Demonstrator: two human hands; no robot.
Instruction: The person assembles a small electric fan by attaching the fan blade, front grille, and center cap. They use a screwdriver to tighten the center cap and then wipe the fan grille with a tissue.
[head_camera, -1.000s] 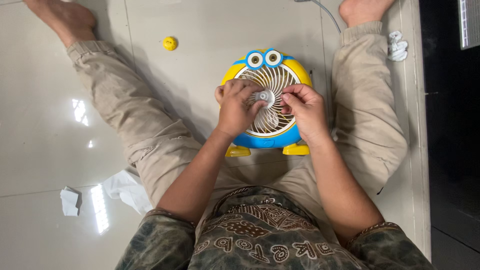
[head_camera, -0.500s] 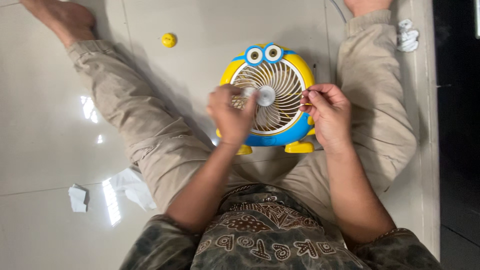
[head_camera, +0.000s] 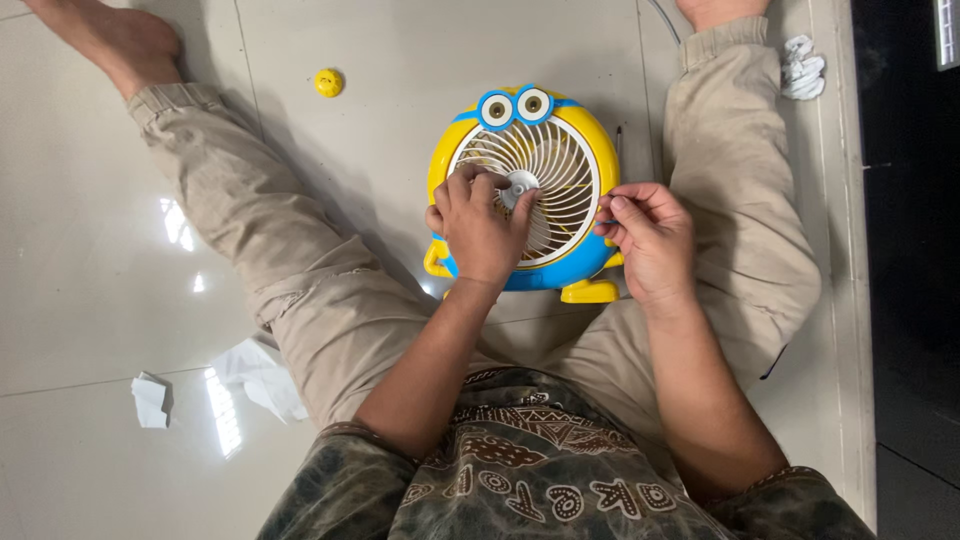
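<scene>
A yellow and blue toy-like fan (head_camera: 545, 200) lies face up on the tiled floor (head_camera: 90, 250) between the person's spread legs. The left hand (head_camera: 480, 230) rests on the white grille, its grip curled with fingertips touching the round white hub (head_camera: 520, 184). The right hand (head_camera: 650, 235) sits at the fan's right rim, thumb and fingers pressed together there; whether they pinch anything cannot be told. A small yellow ball (head_camera: 328, 82) lies well apart, and crumpled white paper (head_camera: 150, 400) lies near the left thigh.
</scene>
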